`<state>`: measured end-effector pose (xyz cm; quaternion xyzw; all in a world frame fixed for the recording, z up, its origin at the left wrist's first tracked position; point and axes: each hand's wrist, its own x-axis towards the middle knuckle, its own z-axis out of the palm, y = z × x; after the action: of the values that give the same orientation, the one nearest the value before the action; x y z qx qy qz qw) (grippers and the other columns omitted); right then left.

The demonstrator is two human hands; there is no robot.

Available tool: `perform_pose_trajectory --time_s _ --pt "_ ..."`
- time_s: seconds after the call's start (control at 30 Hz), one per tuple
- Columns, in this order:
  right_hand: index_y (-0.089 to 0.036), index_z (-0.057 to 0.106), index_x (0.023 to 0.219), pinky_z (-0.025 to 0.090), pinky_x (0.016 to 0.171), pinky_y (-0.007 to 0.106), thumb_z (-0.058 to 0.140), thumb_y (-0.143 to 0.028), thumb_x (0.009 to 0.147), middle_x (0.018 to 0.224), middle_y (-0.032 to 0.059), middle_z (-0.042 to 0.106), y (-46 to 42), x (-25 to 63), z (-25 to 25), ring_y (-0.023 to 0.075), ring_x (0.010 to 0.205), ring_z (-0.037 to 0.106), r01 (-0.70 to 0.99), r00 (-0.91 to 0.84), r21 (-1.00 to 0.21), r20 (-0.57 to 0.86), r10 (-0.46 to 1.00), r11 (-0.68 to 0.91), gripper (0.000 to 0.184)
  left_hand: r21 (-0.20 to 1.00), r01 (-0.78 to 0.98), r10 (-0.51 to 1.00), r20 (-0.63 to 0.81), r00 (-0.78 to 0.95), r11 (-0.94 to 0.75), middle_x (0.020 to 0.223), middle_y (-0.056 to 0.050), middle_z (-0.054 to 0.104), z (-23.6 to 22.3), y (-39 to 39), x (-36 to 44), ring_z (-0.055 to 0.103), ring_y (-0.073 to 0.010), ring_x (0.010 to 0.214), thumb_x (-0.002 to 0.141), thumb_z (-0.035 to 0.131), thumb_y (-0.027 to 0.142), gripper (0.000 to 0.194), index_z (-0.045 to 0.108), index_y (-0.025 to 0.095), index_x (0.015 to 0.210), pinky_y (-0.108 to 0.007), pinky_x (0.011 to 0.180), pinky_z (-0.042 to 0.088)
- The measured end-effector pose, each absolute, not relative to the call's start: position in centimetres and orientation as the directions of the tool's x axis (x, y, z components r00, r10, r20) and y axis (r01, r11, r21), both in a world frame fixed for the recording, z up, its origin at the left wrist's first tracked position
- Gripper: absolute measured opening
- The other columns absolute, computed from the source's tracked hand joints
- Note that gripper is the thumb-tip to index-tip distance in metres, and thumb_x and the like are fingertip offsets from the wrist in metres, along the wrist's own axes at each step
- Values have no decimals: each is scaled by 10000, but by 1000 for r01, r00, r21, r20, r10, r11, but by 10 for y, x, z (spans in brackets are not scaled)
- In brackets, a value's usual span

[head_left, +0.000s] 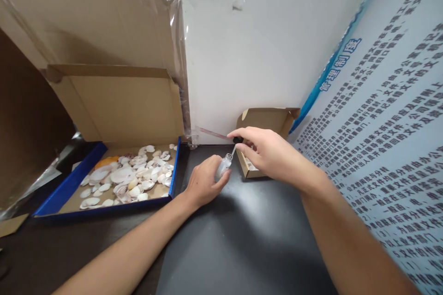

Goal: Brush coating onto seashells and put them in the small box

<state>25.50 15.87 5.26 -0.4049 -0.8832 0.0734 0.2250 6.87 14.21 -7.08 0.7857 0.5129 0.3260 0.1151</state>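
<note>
My left hand (pixel 206 176) is closed around a small, translucent bottle (pixel 224 168). The bottle is tilted, and its open neck points up and to the right. Between the thumb and fingers of my right hand (pixel 261 149) is a black cap (pixel 237 140) with a thin, pale stem (pixel 234 149). The stem slants down to the bottle's mouth; whether its tip is inside I cannot tell. Just behind my right hand stands a small open cardboard box (pixel 246 172), largely hidden by the hand, with some pale pieces in it.
A blue-edged cardboard box (pixel 175 165) with its lid raised holds many white and tan seashells (pixel 138 172) on the left. A dark grey mat (pixel 242 239) covers the table before me. Behind stand a white panel (pixel 249 55) and, at right, a printed poster (pixel 387 124).
</note>
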Motion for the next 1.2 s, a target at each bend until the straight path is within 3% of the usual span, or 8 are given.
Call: perform_pose_trajectory --time_s 0.3,0.6,0.83,1.2 --pt "-234 625 1271 473 787 330 480 -239 976 1052 56 676 161 247 45 204 882 643 681 -603 -269 322 730 681 329 506 694 841 459 287 -512 736 -4 474 -73 140 67 415 -169 651 929 437 397 246 406 219 763 -295 623 274" --pt "-189 645 1190 458 846 355 419 -268 1006 1112 81 695 165 244 42 256 1014 642 753 -566 -238 243 788 614 302 542 623 805 530 268 -564 700 16 445 -71 139 68 401 -148 623 888 480 325 189 406 219 750 -277 618 305" --pt "-214 688 1041 416 629 278 494 -368 969 931 35 726 160 248 56 187 766 643 822 -498 -232 148 854 520 258 557 604 786 584 204 -571 695 29 421 -73 140 67 393 -140 621 896 465 323 192 401 218 749 -266 605 304" --pt "-225 715 978 392 601 259 539 -388 934 819 17 718 162 251 55 166 706 617 810 -497 -293 115 860 507 244 549 608 775 605 184 -573 706 31 436 -73 139 69 411 -131 629 895 504 301 169 439 207 770 -257 607 318"
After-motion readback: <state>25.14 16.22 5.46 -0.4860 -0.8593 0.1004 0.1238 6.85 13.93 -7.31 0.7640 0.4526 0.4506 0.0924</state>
